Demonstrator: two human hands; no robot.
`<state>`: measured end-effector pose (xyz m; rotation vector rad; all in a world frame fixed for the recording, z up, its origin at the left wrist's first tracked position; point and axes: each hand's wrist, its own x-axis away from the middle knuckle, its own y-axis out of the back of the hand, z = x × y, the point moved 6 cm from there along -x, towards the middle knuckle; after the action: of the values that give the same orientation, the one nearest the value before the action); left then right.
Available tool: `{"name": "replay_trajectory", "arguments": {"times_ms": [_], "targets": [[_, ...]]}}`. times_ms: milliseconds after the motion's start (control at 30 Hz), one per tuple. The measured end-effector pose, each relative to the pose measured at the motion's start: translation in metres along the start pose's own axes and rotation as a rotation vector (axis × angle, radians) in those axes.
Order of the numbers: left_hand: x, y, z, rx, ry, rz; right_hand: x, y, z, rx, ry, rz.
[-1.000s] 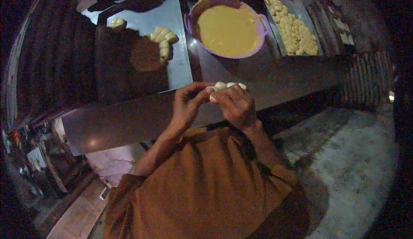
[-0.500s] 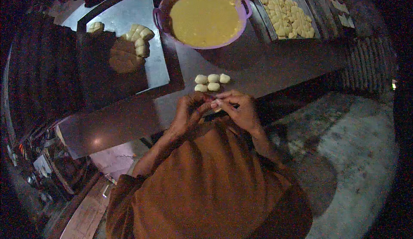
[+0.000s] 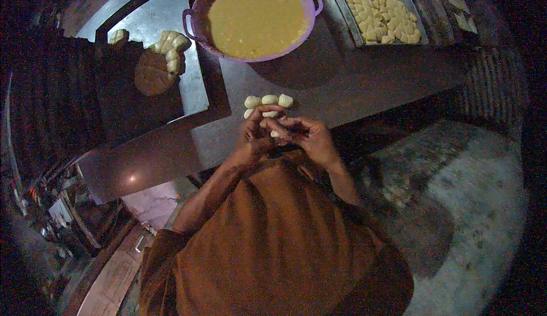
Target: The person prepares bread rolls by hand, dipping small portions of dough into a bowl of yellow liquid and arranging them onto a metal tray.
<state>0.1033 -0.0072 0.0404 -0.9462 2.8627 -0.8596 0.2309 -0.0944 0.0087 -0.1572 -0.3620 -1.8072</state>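
Note:
My left hand [image 3: 253,136] and my right hand [image 3: 307,139] meet near the front edge of the metal table [image 3: 342,82], fingers curled together around a small pale dough piece [image 3: 275,134], which they mostly hide. Just beyond them several pale dough balls [image 3: 269,99] lie in two rows on the table, the nearer row partly behind my left fingers.
A purple two-handled tub [image 3: 312,8] of yellow batter stands beyond the balls. At the left is a metal tray [image 3: 194,88] with clustered dough pieces [image 3: 171,54]; at the right, a tray [image 3: 350,23] filled with small dough pieces [image 3: 384,17]. Grey floor [image 3: 473,202] shows lower right.
The dough balls first held in my hands now lie on the table. My hands drew back, then my left fingers rose slightly toward the balls. The whole scene shifted left and up.

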Motion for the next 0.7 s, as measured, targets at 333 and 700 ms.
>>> {"name": "replay_trajectory", "arguments": {"times_ms": [333, 700], "targets": [[0.044, 0.125, -0.070, -0.527, -0.137, -0.675, -0.019, -0.014, -0.010, 0.915, 0.697, -0.319], [-0.028, 0.209, -0.140, -1.617, -0.762, -0.782, 0.007, -0.017, 0.025, 0.847, 0.511, -0.552]]}}
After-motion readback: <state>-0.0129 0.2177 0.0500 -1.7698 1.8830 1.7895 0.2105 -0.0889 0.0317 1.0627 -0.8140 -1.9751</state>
